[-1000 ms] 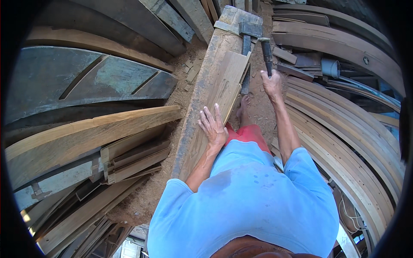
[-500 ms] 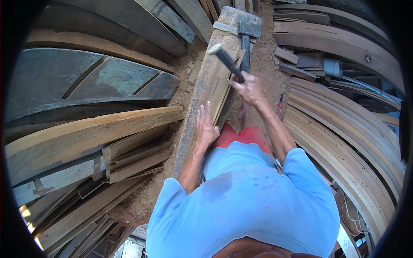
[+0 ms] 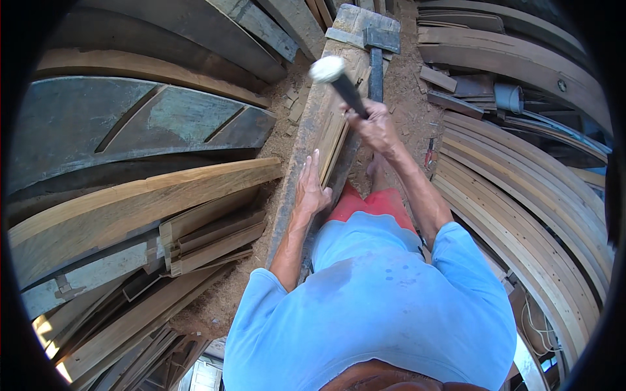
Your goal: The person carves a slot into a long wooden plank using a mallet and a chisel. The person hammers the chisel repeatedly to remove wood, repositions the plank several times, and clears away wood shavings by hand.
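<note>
Right hand [image 3: 372,124]: I have its fingers clamped round the tool, now over the surface; a second ago it was out to the right.
Tool [image 3: 347,93]: black handle, pale head blurred; head looks nearer the camera than half a second ago. Other end hidden, kind unclear.
Board [image 3: 334,142]: lies lengthwise on the surface [image 3: 285,195], below the tool; broad face showed at first, now mostly narrow edges, so it seems tipped up.
Left hand [image 3: 312,190]: against the board; fingers straight, thumb apart. Can't tell if it pinches.
Work: I judge the tipped board gives access to its edge, mid-stroke; contact unclear.
T-shaped tool [image 3: 382,40]: unmoved at the far end.
</note>
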Demonstrator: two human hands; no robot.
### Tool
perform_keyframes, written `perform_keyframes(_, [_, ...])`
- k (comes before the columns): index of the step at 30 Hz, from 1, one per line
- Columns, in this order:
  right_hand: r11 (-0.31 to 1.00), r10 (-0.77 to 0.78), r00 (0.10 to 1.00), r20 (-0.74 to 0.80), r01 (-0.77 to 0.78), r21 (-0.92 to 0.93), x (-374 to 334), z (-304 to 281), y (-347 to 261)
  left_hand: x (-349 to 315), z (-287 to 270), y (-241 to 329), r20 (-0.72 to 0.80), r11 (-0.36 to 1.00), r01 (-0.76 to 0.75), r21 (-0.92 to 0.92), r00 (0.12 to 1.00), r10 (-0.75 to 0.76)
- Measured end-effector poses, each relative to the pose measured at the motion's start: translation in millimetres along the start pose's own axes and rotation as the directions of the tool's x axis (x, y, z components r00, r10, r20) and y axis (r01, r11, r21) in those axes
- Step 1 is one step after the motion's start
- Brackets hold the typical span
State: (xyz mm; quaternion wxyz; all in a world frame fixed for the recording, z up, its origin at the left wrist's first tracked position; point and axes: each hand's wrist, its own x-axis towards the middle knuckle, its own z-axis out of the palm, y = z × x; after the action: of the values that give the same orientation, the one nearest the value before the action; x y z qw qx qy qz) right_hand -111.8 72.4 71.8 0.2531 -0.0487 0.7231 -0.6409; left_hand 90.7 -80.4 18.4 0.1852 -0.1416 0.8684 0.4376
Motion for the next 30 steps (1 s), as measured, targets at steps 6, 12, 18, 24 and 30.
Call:
perform_keyframes(6, [0.992, 0.043, 0.953, -0.299, -0.076, -0.099, 3, -36, 23, 4, -36, 10, 0.094, 0.981, 0.183, -0.069, 0.98, -0.176])
perform_keyframes(12, [0.969, 0.057, 0.965, -0.256, -0.115, -0.218, 0, -52, 32, -14, -31, -20, -0.018, 0.992, 0.045, -0.117, 0.999, -0.048])
perform_keyframes(18, [0.937, -0.007, 0.982, -0.188, -0.059, -0.345, 3, -56, 30, -48, -26, -36, 0.047, 0.979, 0.182, -0.094, 0.983, -0.178])
perform_keyframes(24, [0.927, -0.048, 0.983, -0.177, -0.021, -0.373, -1, -48, 23, -50, -27, -29, 0.07, 0.964, 0.254, -0.08, 0.966, -0.249])
perform_keyframes(30, [0.833, -0.073, 0.98, -0.184, -0.042, -0.551, 1, -56, 27, -55, -26, -35, 0.015, 0.977, 0.159, -0.141, 0.987, -0.158])
